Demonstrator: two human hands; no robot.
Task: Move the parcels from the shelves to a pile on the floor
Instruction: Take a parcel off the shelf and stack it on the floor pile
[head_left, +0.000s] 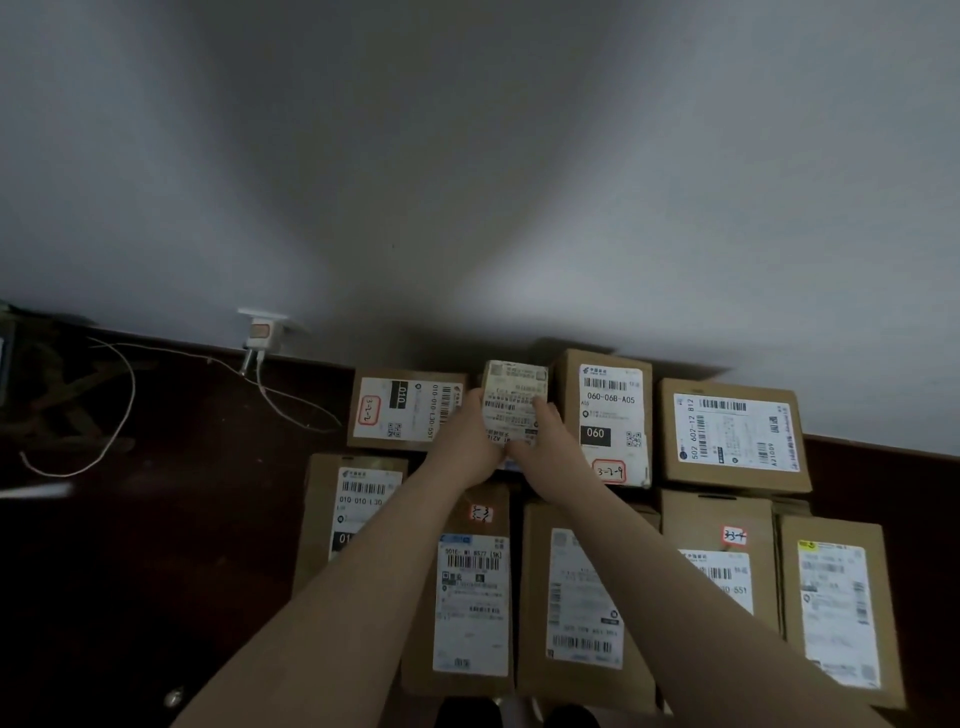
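Small white-labelled cardboard parcel (514, 402), long axis pointing toward the white wall (467, 182). Left hand (467, 441) and right hand (540, 441) grip its sides, fingers curled round.

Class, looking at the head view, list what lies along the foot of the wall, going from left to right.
White wall charger with thin cables → brown cardboard box labelled 010 → small parcel covered in white labels → tall brown cardboard box labelled 060 → wide brown cardboard box labelled 502 602.
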